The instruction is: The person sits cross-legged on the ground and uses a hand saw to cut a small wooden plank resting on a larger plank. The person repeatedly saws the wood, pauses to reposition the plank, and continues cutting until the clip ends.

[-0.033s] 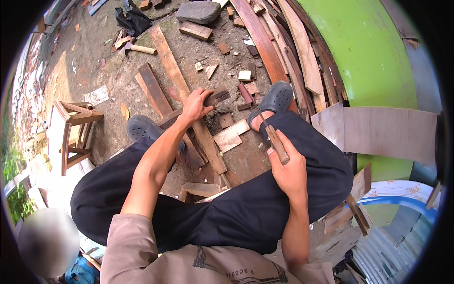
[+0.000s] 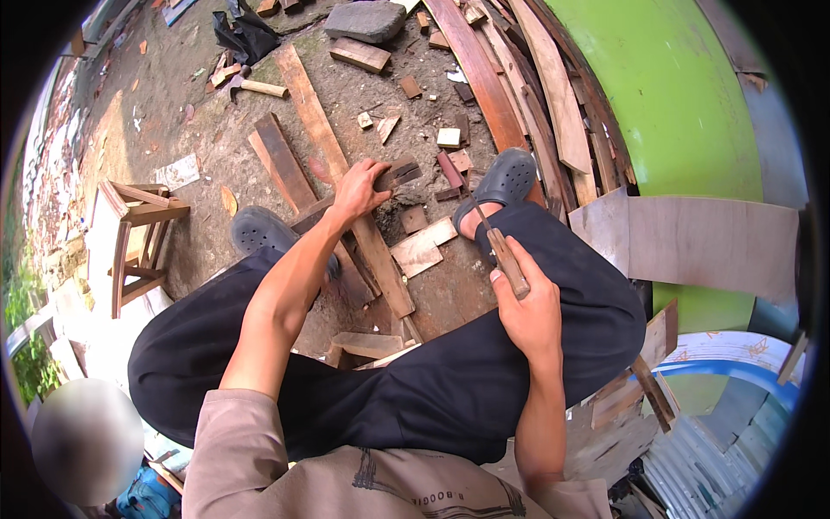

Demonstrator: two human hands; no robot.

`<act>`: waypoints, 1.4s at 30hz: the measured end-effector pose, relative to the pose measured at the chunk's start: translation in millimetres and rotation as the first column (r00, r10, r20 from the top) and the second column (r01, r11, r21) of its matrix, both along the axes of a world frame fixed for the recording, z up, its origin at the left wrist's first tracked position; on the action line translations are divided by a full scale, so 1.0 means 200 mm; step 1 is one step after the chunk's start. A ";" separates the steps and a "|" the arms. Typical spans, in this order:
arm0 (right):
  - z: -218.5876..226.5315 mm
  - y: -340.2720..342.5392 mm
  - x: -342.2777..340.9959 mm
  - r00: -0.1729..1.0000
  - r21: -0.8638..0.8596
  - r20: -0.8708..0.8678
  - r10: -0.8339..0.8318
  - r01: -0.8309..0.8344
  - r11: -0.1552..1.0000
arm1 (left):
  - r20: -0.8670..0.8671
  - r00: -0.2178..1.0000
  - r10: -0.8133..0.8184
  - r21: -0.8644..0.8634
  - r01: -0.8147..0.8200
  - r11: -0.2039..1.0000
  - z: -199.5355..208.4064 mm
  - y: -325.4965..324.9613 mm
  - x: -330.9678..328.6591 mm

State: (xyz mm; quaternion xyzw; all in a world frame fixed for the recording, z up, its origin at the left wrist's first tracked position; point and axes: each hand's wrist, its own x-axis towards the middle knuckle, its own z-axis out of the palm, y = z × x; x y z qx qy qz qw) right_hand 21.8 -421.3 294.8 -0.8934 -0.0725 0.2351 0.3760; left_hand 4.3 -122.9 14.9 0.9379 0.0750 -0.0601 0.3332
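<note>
My left hand point(image 2: 356, 192) is closed over a short dark wooden strip point(image 2: 401, 174), which has a narrow slot at its right end. The strip lies slantwise across a long brown plank point(image 2: 313, 112) on the ground. In my right hand point(image 2: 532, 316), above my right knee, is a wooden-handled tool point(image 2: 507, 262), its long thin metal blade pointing away from me. The blade shows as a narrow line, so its exact kind is unclear. Past its tip lies a reddish wood offcut point(image 2: 449, 169). Left of the plank rests a dark board point(image 2: 284, 160).
A hammer point(image 2: 259, 88) lies at the far left, near a black plastic bag point(image 2: 245, 35). A small wooden frame point(image 2: 138, 216) stands at the left. Long planks point(image 2: 553, 95) are stacked along a green panel point(image 2: 674, 95) at right. A grey stone point(image 2: 367, 22) sits at the back among several offcuts.
</note>
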 end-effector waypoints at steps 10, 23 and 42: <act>-0.04 0.01 0.02 0.999 -0.051 0.018 0.031 -0.030 0.998 | -0.002 0.994 0.105 0.055 -0.105 0.993 -0.06 0.00 0.04; 0.04 0.12 0.01 0.999 -0.059 -0.031 0.024 -0.025 0.998 | 0.152 0.968 0.198 0.061 -0.209 0.976 -0.06 -0.16 -0.09; -0.03 0.00 -0.01 0.999 -0.036 0.044 -0.006 0.007 0.999 | -0.220 0.974 0.059 -0.001 -0.060 0.998 -0.12 0.03 0.01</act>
